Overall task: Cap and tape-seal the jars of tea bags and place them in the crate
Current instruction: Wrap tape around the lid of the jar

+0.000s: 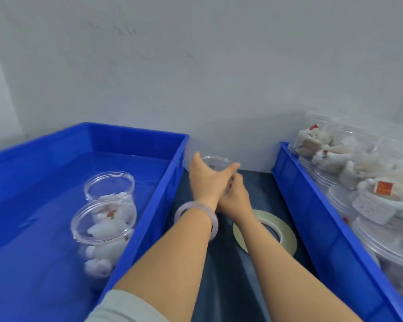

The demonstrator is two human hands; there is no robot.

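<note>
My left hand (205,180) grips the clear jar (215,161). My right hand (234,198) touches it; I cannot tell its grip.

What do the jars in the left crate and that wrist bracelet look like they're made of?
Jars: likely clear glossy plastic; the tea bags show through the walls. Bracelet: pale pink, translucent, polished, perhaps jade or glass; the look leaves that open.
</note>
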